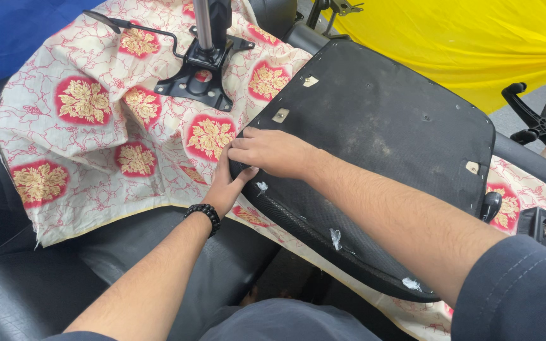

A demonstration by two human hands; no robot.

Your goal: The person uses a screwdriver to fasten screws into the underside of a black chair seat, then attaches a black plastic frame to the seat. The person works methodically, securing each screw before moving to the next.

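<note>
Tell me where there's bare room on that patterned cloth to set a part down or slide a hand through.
The patterned cloth lies free left of the black metal bracket, out to its left edge. Another free strip runs between the bracket and the seat pan. It is crowded at the pan's near corner, where the left hand and right hand grip together.

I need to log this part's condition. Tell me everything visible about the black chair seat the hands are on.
The black chair seat lies upside down and tilted on a floral cloth, its dusty, fabric-covered underside facing up. Small metal brackets and screw holes dot it, and white scraps cling to its mesh-like rim. The right hand rests on its near-left corner, and the left hand grips the edge just below.
</note>
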